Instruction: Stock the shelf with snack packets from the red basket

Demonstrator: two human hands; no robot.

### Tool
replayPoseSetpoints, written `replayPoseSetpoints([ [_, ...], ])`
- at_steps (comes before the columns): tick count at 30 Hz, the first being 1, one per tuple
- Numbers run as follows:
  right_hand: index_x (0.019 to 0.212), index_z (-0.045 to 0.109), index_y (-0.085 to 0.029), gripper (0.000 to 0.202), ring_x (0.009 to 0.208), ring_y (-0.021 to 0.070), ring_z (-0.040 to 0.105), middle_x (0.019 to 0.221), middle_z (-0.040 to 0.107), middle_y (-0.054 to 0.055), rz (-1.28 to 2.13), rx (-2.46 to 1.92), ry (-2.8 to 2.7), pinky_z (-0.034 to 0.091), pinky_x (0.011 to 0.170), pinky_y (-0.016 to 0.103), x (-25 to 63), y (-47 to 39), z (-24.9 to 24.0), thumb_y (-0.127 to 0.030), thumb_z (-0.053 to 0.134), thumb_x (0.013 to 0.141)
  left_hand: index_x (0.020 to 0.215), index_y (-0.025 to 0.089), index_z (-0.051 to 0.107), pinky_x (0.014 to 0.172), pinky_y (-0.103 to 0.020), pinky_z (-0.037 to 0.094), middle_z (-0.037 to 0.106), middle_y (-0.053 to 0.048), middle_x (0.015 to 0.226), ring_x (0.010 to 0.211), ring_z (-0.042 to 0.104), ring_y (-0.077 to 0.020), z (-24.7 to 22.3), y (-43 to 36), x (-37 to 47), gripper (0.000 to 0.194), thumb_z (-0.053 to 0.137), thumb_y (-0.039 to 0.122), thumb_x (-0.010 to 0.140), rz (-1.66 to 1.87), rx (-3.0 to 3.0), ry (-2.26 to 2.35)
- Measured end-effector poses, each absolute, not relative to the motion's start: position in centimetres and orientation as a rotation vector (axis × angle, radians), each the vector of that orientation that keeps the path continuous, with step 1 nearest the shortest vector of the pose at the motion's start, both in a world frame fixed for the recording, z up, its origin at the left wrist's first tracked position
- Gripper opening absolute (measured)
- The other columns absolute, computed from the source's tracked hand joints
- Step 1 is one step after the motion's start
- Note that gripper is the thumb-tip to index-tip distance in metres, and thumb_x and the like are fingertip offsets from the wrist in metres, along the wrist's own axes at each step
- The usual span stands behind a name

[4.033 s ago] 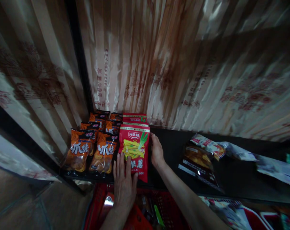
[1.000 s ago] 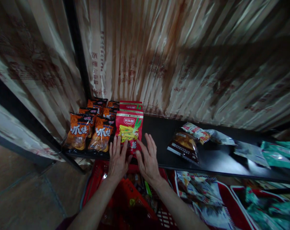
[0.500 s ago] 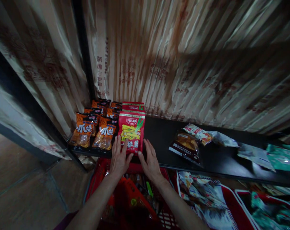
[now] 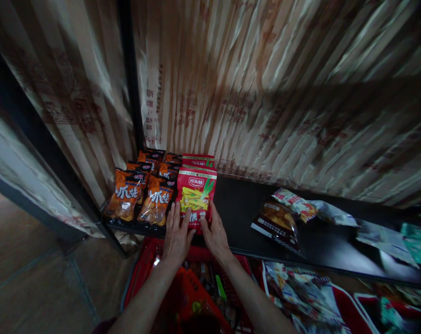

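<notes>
A red snack bag (image 4: 195, 194) with yellow sticks and green stalks pictured on it stands upright at the front of the black shelf. My left hand (image 4: 177, 236) rests against its lower left part, fingers stretched out over the edge and front. On the other side, my right hand (image 4: 215, 234) touches the lower right edge, fingers extended and apart. More red bags (image 4: 198, 160) stand behind this one. To the left are several orange and black snack bags (image 4: 156, 199) in rows, close beside my left fingers.
Under my forearms is a red basket (image 4: 143, 264) holding orange packages (image 4: 200, 299). Farther right on the shelf (image 4: 236, 208) lie a brown snack bag (image 4: 278, 220), white packets (image 4: 330, 213) and a teal packet (image 4: 417, 243). A baskets' row continues below, with white packets (image 4: 306, 292). A dark post (image 4: 130, 69) rises left.
My right hand has moved in against the bag, its fingers now higher along the right edge. The whole view has shifted slightly, so the shelf appears lower and farther right.
</notes>
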State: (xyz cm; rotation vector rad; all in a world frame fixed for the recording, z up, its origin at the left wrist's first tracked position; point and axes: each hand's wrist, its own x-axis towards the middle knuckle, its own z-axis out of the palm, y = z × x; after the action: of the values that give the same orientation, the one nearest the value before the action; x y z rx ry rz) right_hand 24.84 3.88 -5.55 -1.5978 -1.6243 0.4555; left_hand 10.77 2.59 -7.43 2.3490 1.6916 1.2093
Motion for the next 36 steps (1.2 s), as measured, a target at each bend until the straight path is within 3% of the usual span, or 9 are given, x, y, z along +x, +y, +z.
replayPoseSetpoints([
  [10, 0.141, 0.033, -0.017, 0.057, 0.139, 0.0274, 0.023, 0.149, 0.027, 0.016, 0.202, -1.540, -1.697, 0.029, 0.109, 0.052, 24.6, 4.7, -5.3, -0.044, 0.038, 0.091, 0.141, 0.024, 0.031, 0.109, -0.056, 0.025, 0.014, -0.015, 0.155, 0.142, 0.004, -0.0319, -7.0, 2.2, 10.8, 0.074, 0.060, 0.008, 0.076, 1.179, 2.391, 1.722],
  [23, 0.139, 0.032, -0.016, 0.050, 0.139, 0.0268, 0.020, 0.150, 0.021, 0.016, 0.123, -1.522, -1.751, 0.028, 0.109, 0.052, 25.3, -1.0, -5.2, -0.035, 0.037, 0.093, 0.138, 0.018, 0.036, 0.108, -0.056, 0.027, 0.018, -0.018, 0.153, 0.142, 0.003, -0.0313, -6.7, 1.2, 10.0, 0.054, 0.051, 0.022, 0.087, 1.193, 2.406, 1.633],
  [26, 0.139, 0.031, -0.019, 0.048, 0.138, 0.0255, 0.023, 0.149, 0.024, 0.014, 0.151, -1.508, -1.763, 0.030, 0.109, 0.051, 25.5, -4.0, -5.9, -0.031, 0.038, 0.093, 0.134, 0.014, 0.041, 0.108, -0.049, 0.033, 0.032, -0.018, 0.148, 0.142, 0.013, -0.0265, -6.0, 0.3, 9.4, 0.045, 0.044, 0.019, 0.089, 1.297, 2.422, 1.553],
  [31, 0.137, 0.035, -0.021, 0.046, 0.137, 0.0240, 0.029, 0.148, 0.028, 0.011, 0.239, -1.482, -1.822, 0.034, 0.108, 0.049, 26.2, -9.2, -8.7, -0.027, 0.041, 0.092, 0.120, 0.011, 0.055, 0.106, -0.035, 0.040, 0.060, -0.012, 0.125, 0.128, 0.043, -0.0174, -4.9, -2.8, 9.4, 0.039, 0.036, 0.006, 0.086, 1.285, 2.538, 1.090],
  [33, 0.130, 0.046, -0.018, 0.041, 0.133, 0.0247, 0.035, 0.145, 0.035, 0.013, 0.308, -1.531, -1.822, 0.037, 0.106, 0.048, 26.9, -10.3, -9.8, -0.028, 0.043, 0.090, 0.118, 0.014, 0.058, 0.102, -0.034, 0.043, 0.063, -0.010, 0.120, 0.118, 0.052, -0.0173, -5.3, -4.1, 9.7, 0.039, 0.037, 0.008, 0.086, 1.056, 2.518, 1.032],
  [36, 0.110, 0.062, -0.016, 0.030, 0.120, 0.0245, 0.052, 0.127, 0.056, 0.015, 0.521, -1.665, -1.847, 0.045, 0.099, 0.043, 28.1, -10.6, -11.1, -0.026, 0.045, 0.087, 0.118, 0.021, 0.059, 0.101, -0.037, 0.042, 0.062, -0.007, 0.123, 0.115, 0.054, -0.0194, -7.2, -6.0, 9.6, 0.038, 0.040, 0.014, 0.086, 0.445, 2.356, 1.072],
])
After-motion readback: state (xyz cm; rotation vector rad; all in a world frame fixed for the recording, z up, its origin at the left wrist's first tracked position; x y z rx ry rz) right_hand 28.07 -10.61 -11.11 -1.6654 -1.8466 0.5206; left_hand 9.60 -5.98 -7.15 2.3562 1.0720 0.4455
